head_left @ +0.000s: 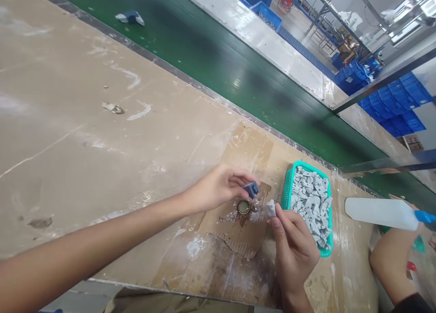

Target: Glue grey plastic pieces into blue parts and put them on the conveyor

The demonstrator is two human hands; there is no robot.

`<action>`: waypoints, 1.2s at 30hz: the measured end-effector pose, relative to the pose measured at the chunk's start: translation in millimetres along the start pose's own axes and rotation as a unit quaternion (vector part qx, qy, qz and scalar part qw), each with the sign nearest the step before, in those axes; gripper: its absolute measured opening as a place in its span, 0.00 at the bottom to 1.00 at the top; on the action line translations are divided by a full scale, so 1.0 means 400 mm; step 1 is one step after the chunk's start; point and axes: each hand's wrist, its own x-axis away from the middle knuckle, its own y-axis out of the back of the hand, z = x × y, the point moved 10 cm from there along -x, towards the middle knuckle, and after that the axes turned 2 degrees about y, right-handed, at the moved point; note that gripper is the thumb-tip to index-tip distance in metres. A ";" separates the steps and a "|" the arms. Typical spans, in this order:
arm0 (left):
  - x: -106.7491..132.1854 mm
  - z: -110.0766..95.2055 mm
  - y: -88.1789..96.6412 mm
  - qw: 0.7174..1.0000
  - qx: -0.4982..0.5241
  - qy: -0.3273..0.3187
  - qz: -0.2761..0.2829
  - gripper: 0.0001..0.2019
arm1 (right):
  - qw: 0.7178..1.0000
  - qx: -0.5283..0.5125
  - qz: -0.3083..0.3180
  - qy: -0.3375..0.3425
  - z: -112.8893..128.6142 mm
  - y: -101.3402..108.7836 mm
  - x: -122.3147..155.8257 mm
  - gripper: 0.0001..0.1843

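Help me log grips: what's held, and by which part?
Left hand: blue piece, by its left side. Right hand: pale grey piece, by its lower end.

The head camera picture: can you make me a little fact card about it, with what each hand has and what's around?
Left hand: holds a dark blue-grey piece
Right hand: holds a light grey piece
Pieces touching: no, there's a gap
Between the hands: small round dish on cardboard
Beside right hand: green basket full of grey pieces
Farther right: whitish bottle with a blue top, another person's arm
Beyond the table: green belt
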 end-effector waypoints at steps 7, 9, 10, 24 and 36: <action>0.029 0.023 -0.052 0.999 0.046 0.008 0.003 0.14 | 0.999 -0.027 0.023 0.006 0.015 -0.026 -0.004 0.22; 0.030 0.029 -0.053 0.998 0.055 0.011 -0.002 0.14 | 0.999 -0.024 0.028 0.010 0.019 -0.030 -0.006 0.23; 0.031 0.030 -0.053 0.998 0.056 0.011 -0.008 0.15 | 0.999 -0.020 0.032 0.015 0.021 -0.032 -0.006 0.23; 0.074 -0.008 -0.023 0.980 -0.139 -0.064 -0.125 0.14 | 0.995 0.021 0.048 0.085 0.050 -0.070 0.004 0.30; 0.074 0.071 -0.072 0.964 0.182 0.192 -0.022 0.15 | 0.988 -0.111 0.107 -0.018 -0.005 -0.065 -0.033 0.24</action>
